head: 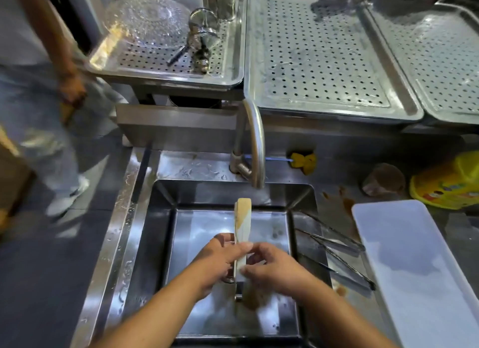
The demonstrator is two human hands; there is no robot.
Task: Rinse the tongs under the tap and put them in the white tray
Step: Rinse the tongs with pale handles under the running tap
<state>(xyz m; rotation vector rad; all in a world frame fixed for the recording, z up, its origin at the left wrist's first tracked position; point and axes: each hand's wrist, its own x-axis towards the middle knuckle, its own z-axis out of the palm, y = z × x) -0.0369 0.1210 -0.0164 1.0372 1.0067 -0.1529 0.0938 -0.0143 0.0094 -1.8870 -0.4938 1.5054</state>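
Steel sink; left hand, right hand grip tongs.

This is a commercial-style kitchen, seen at its washing-up station, and nearly every surface is bare steel. A deep square stainless-steel sink fills the view toward 6 o'clock, with a curved steel tap arching over its far edge. From 11 to 2 o'clock, wide perforated steel draining trays sit side by side, the one at 11 holding a clear patterned glass bowl. At 3 o'clock the steel counter carries a yellow sponge, a yellow plastic bottle with a bright label and a long white plastic tray.
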